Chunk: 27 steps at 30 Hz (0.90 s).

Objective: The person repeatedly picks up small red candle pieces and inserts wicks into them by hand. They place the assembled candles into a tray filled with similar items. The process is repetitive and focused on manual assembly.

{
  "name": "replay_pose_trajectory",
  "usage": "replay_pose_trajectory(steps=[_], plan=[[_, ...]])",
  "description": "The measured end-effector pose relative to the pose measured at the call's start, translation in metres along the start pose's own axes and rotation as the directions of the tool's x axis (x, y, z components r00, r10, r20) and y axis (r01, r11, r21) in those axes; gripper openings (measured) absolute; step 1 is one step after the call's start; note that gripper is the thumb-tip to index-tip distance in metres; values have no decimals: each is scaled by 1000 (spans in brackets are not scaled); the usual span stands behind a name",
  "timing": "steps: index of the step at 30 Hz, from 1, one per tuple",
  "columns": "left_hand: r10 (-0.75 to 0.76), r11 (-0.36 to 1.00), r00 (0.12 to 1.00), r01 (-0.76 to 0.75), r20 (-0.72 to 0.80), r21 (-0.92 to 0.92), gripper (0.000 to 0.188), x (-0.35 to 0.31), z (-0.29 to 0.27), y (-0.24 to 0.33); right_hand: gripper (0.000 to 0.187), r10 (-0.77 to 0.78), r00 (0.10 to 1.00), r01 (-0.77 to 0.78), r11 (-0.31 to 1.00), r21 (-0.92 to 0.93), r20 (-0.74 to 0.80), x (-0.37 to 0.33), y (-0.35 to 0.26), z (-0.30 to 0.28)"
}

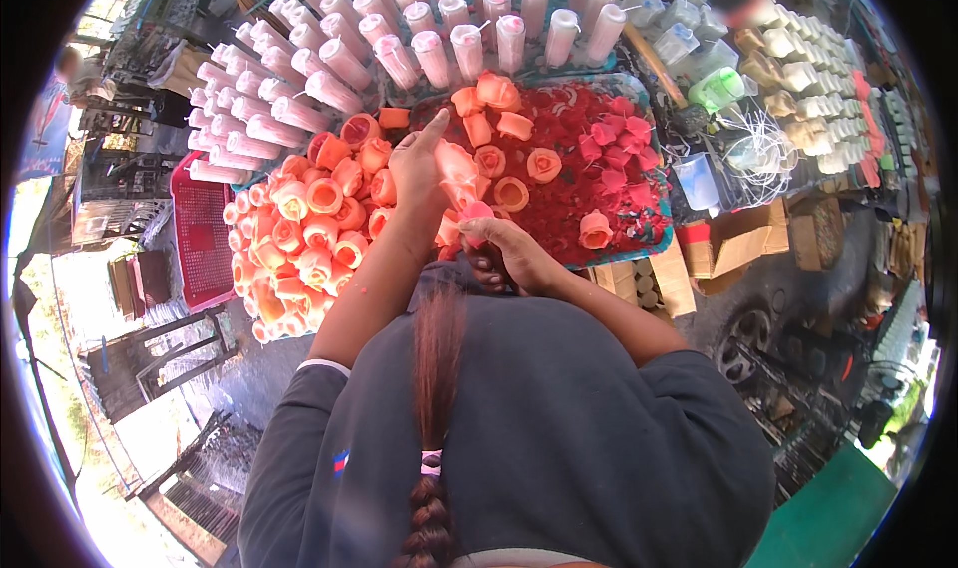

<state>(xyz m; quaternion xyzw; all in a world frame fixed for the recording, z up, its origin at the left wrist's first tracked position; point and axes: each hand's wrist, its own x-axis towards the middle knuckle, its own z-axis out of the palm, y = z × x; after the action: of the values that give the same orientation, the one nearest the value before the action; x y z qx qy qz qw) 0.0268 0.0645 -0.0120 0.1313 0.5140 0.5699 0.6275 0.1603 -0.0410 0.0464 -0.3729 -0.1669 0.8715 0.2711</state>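
Note:
My left hand (413, 167) is closed around the side of a peach wax rose (458, 173), thumb pointing up along it. Just below, my right hand (506, 247) pinches a small pink petal-shaped piece (477, 211) against the rose's lower end. Parts of my right fingers are hidden. Around my left forearm lies a heap of peach wax roses (321, 196), several of them hollow cups. More peach roses (543, 165) sit on the red tray (559, 119) beyond my hands. Deep pink petal pieces (619, 141) are gathered at its right side.
Rows of pale pink pillar candles (431, 59) with wicks stand along the far side. A red plastic basket (203, 231) is at the left. To the right are a coil of white cord (760, 149), a green cup (717, 90) and an open cardboard box (733, 244).

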Motion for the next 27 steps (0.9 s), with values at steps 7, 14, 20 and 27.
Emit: replay_pose_trajectory(steps=[7,14,20,27], plan=[[119,958,991,-99,60,-271,19,57,-68,45,21,-106,989,117,987,-110,105,-5,22,0],[346,937,931,-338,-119,82,26,34,-21,82,42,-686,650,-234,228,-945,-327,-3,-42,-91],[417,413,848,-498,327,762,38,59,-40,3,52,-808,459,-603,23,-798,-370,-7,-67,-210],[401,-39,759,-545,513,837,49,79,-66,1,48,-943,331,-530,-214,-820,32,9,-64,-188]])
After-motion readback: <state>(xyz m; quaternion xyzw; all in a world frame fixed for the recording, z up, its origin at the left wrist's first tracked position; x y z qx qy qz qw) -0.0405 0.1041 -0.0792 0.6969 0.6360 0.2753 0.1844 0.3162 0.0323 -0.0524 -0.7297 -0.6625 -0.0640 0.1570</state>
